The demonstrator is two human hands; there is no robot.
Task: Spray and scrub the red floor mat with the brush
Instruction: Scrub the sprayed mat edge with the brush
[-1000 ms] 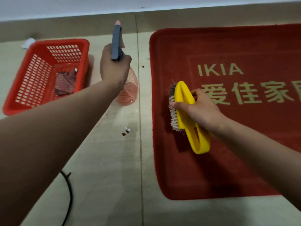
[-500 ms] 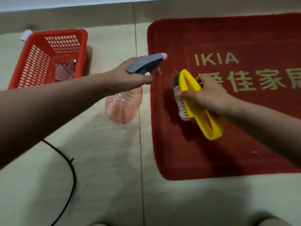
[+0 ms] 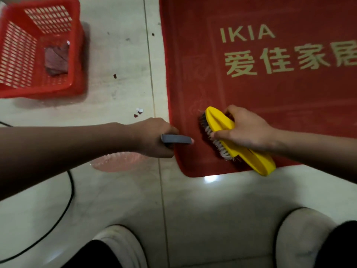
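Observation:
The red floor mat (image 3: 270,93) with gold lettering lies on the tiled floor at the right. My right hand (image 3: 245,130) grips the yellow scrub brush (image 3: 237,142), tilted on its side over the mat's near left corner, bristles facing left. My left hand (image 3: 156,138) grips the spray bottle (image 3: 119,161) by its grey head; the nozzle (image 3: 179,139) points right, just over the mat's left edge. The pink bottle body shows below my forearm, mostly hidden by it.
A red plastic basket (image 3: 75,55) holding a dark red cloth (image 3: 57,60) stands on the floor at the upper left. A black cable (image 3: 69,190) curves across the lower left. My two white shoes (image 3: 301,238) are at the bottom. Small debris (image 3: 139,111) lies by the tile seam.
My left hand has swung the spray bottle from upright near the basket down to the mat's near left edge, nozzle now pointing right. The brush has shifted toward the mat's near corner.

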